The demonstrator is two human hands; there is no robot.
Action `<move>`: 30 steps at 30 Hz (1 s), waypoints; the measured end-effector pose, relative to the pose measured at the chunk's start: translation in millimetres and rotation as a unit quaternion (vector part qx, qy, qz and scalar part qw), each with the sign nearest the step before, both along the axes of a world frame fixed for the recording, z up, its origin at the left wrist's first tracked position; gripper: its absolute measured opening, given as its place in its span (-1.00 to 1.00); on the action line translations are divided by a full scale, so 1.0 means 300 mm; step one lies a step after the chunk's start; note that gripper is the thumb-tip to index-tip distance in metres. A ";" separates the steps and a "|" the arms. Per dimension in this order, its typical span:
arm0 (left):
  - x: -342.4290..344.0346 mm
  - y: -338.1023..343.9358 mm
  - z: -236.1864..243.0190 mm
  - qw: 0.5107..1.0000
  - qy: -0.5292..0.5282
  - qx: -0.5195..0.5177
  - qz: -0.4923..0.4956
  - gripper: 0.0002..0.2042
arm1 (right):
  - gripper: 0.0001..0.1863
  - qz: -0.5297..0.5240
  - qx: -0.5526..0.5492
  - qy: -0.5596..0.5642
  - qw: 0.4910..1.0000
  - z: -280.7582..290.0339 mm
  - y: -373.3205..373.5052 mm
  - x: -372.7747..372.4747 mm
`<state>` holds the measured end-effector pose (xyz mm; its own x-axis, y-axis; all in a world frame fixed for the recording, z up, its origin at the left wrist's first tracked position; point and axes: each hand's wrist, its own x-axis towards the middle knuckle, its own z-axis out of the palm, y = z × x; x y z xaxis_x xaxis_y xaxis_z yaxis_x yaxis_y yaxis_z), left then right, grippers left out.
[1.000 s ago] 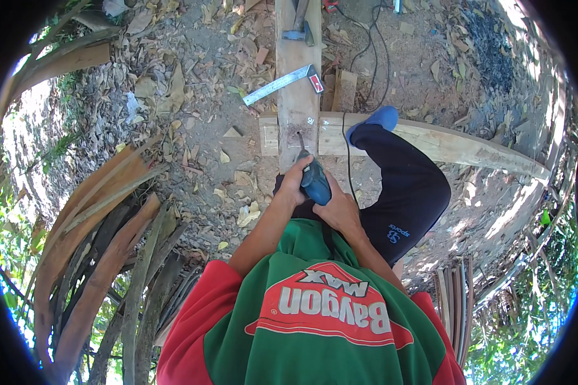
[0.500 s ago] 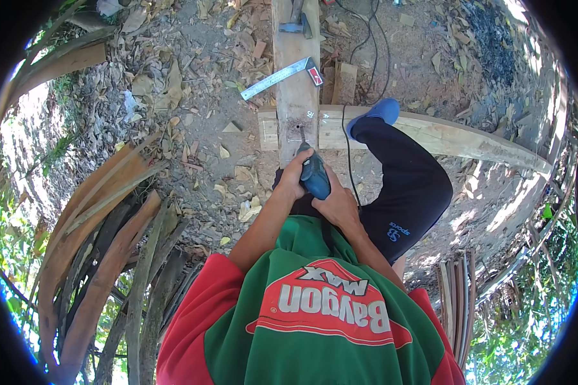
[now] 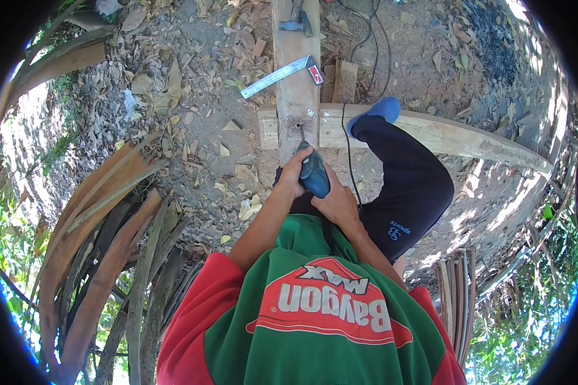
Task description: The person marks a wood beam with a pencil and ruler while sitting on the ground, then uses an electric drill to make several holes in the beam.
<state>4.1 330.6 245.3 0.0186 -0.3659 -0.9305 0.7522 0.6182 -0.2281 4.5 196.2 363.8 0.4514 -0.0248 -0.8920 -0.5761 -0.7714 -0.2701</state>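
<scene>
Both my hands are closed around a dark blue power drill. My left hand grips its front end, and my right hand wraps round the rear. From the drill a thin bit points away from me, its tip by a small dark hole in the upright-running wooden plank. Brown wood dust lies around that hole. This plank crosses over a second, longer wooden board that reaches to the right. Most of the drill's handle and its trigger are hidden by my fingers.
A metal try square lies across the plank, with a hammer farther off. A black cord runs past my right leg, near a blue shoe. Wood slabs are heaped at left. Dry leaves and chips litter the ground.
</scene>
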 end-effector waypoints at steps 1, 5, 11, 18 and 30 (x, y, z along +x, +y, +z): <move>-0.002 0.000 -0.001 1.000 0.001 0.001 0.000 -0.73 | 0.03 0.001 -0.001 0.002 1.000 -0.001 0.000 -0.001; -0.003 -0.004 -0.001 1.000 0.003 0.003 -0.004 -0.72 | 0.03 0.003 -0.003 -0.002 1.000 -0.006 -0.001 -0.006; -0.003 -0.002 -0.008 1.000 0.000 0.004 -0.007 -0.72 | 0.03 -0.004 0.005 0.002 1.000 -0.008 -0.003 -0.005; 0.004 -0.002 -0.002 1.000 0.005 0.003 -0.003 -0.72 | 0.02 -0.007 0.010 -0.005 1.000 -0.011 -0.006 -0.009; 0.002 0.010 -0.021 1.000 -0.002 -0.001 -0.010 -0.71 | 0.03 0.013 0.003 0.026 1.000 0.002 0.015 0.020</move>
